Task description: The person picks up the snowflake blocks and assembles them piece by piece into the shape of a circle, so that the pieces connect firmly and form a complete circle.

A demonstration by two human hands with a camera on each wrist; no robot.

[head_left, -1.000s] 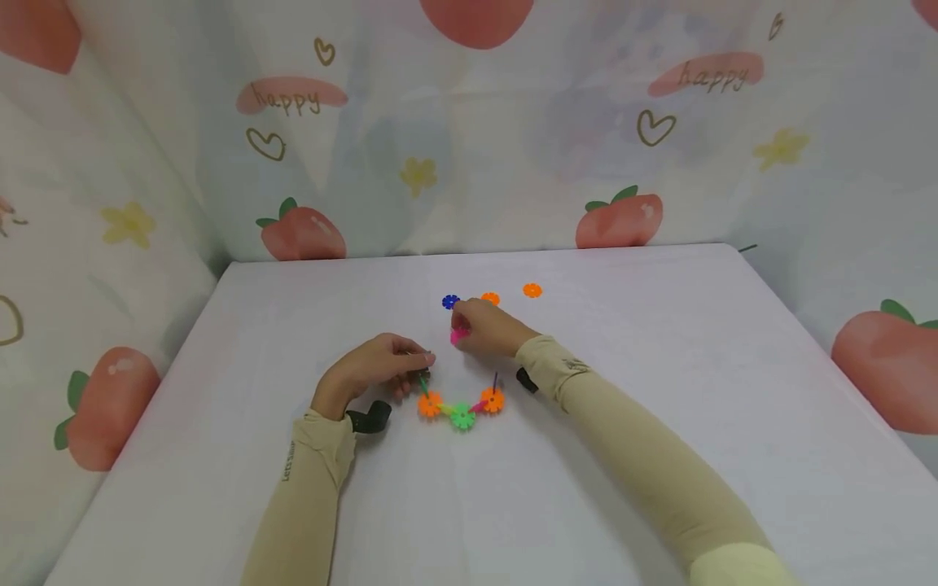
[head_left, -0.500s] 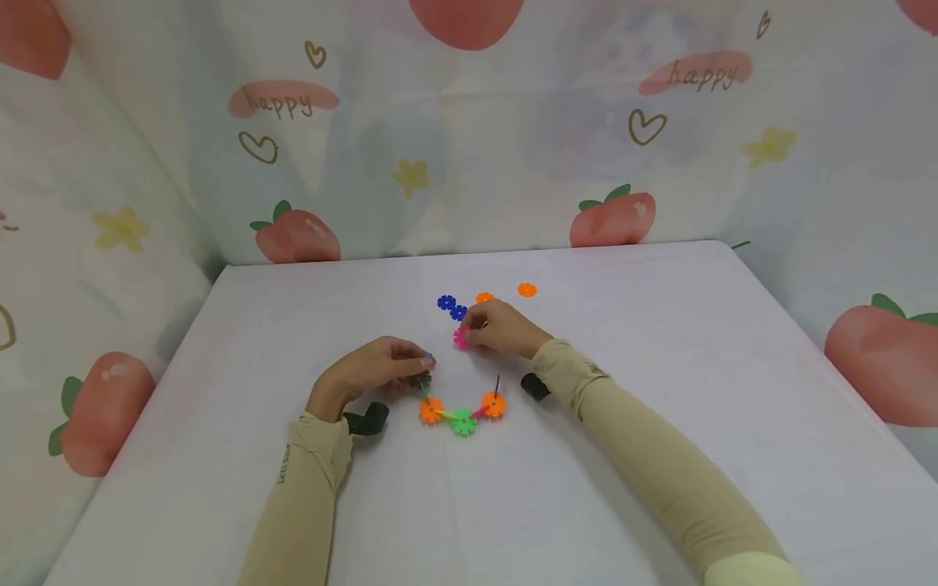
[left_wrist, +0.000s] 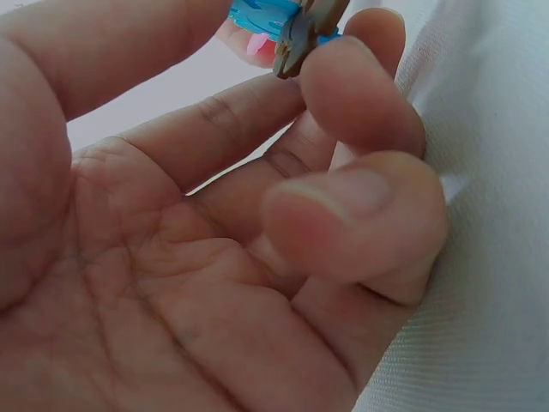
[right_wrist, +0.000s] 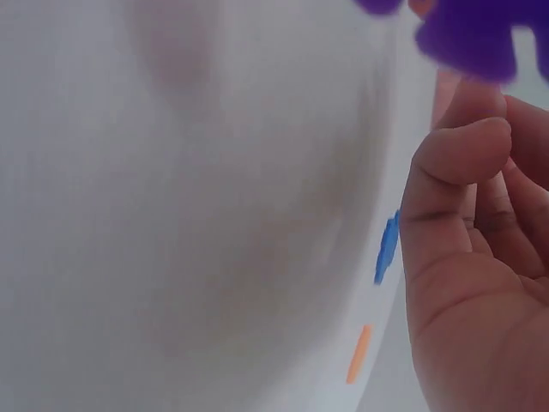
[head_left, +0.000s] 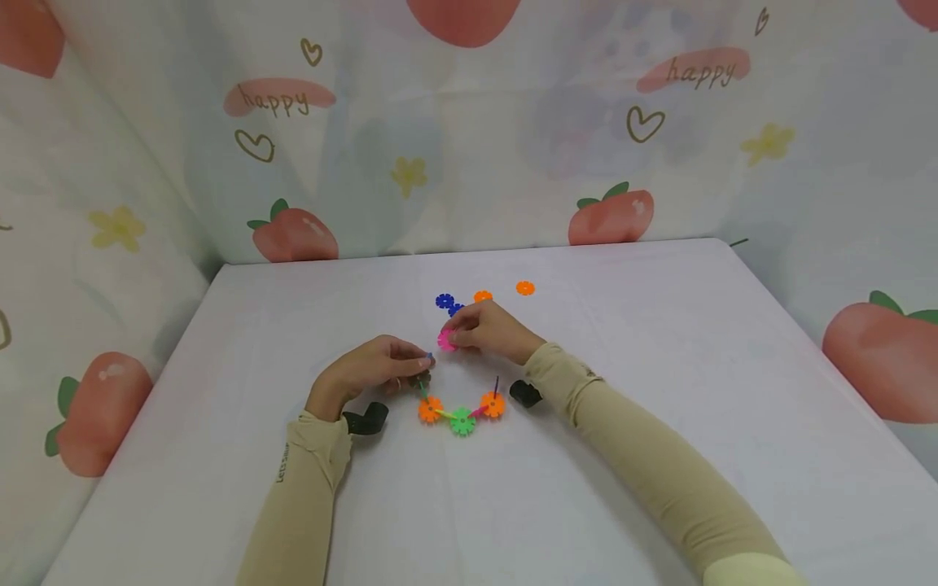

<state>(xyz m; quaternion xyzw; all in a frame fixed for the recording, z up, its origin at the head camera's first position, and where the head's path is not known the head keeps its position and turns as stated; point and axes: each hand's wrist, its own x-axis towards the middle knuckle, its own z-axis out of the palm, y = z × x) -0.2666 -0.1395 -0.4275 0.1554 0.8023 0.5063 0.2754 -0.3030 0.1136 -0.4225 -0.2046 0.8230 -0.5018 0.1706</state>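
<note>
In the head view, my left hand [head_left: 370,370] pinches a blue snowflake disc [left_wrist: 264,19] between thumb and forefinger. A brown disc [left_wrist: 300,39] joins the blue one. From there a curved chain runs through an orange disc [head_left: 430,408], a light-green disc [head_left: 462,422] and another orange disc [head_left: 493,404], with edge-on discs between them. A purple disc [head_left: 497,386] stands upright at the chain's right end. My right hand [head_left: 493,330] pinches a pink disc [head_left: 446,340] just beyond the left fingertips, apart from the blue disc. In the right wrist view, its fingertips are partly hidden.
Behind the right hand lie dark-blue discs [head_left: 444,301] and an orange disc [head_left: 483,297], partly covered by it. One more orange disc [head_left: 525,288] lies farther right. A white cloth covers the table [head_left: 623,488]; a printed curtain [head_left: 484,122] stands behind.
My right hand has picked the pink disc off the table and carried it left, towards the left hand. The left hand has stayed nearly still with the blue disc.
</note>
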